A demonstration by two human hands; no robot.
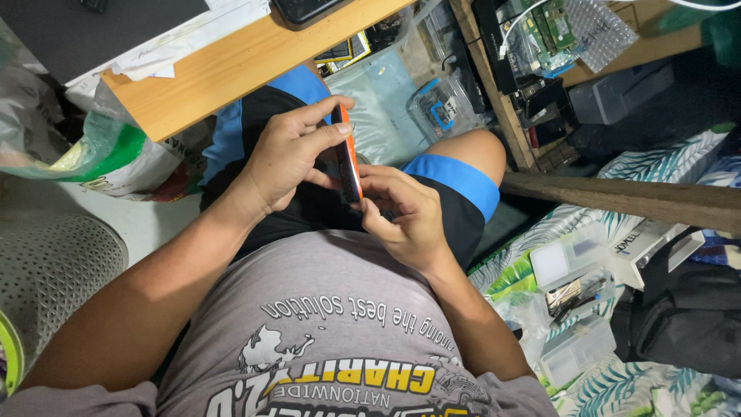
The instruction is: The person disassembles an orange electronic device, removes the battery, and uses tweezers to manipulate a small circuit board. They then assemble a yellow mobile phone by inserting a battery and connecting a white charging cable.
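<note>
Centrally, over the lap of the seated person, both hands hold a thin orange-and-black phone-like device [347, 158] seen edge-on, so that its face cannot be read.

1. Left hand [289, 154]: closed around the upper part of the device. The thumb lies along its near side and the forefinger curls over its top end; the remaining fingers wrap behind it.
2. Right hand [405, 212]: pinching the lower part of the device. The fingertips [370, 181] press against its right edge, with the thumb tucked below, apparently at the bottom corner, though that contact is partly hidden.
3. Device position: upright, slightly tilted, between the two hands, above the black shorts with blue trim [455, 177] and clear of any supporting surface.

Surroundings:
- A light wooden tabletop [231, 66] runs across the upper left; its near corner lies just above the left wrist. White papers [185, 46] rest near its front edge.
- A green-and-white plastic bag [108, 158] sits below the tabletop's left corner.
- A clear plastic box with a blue part inside [444, 108] lies on the floor beyond the right knee.
- A wooden shelf holding green circuit boards [544, 27] stands at the upper right.
- Small translucent plastic boxes [571, 262] rest on a leaf-patterned cloth [656, 378] at the lower right, beside a black bag [687, 309].
</note>
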